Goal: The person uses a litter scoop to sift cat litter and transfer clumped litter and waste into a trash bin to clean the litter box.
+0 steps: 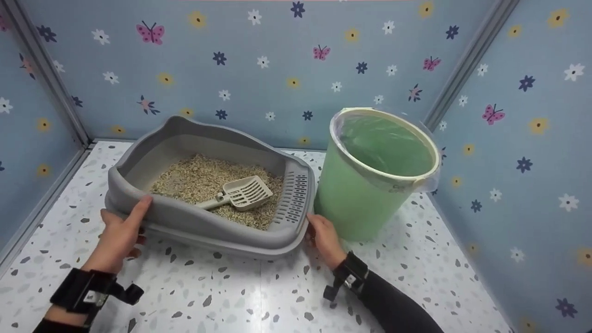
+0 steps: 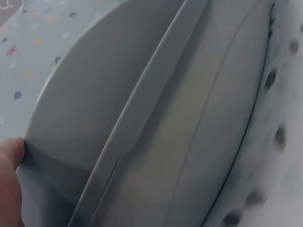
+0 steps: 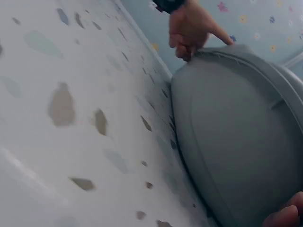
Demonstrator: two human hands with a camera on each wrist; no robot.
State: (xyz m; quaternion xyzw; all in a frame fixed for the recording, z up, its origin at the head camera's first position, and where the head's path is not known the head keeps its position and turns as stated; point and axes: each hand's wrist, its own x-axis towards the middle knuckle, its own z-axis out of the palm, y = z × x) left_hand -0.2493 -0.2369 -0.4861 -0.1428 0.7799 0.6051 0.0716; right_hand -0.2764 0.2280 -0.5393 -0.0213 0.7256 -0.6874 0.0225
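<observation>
Directly ahead on the speckled tabletop [image 1: 259,296] sits a grey litter tray [image 1: 217,226], its long axis running left to right, with a green lined bin [image 1: 360,194] just beside its right end. Inside, a beige scoop [image 1: 240,194] lies on the litter [image 1: 194,178]. Left hand [image 1: 121,233] curls over the near-left rim, thumb on top; right hand [image 1: 323,238] grips the near-right corner.

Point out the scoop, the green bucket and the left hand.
scoop [image 1: 244,192], head view, on its slotted blade.
green bucket [image 1: 356,194], head view, on its outer wall.
left hand [image 1: 118,236], head view, on the back of the hand.
</observation>
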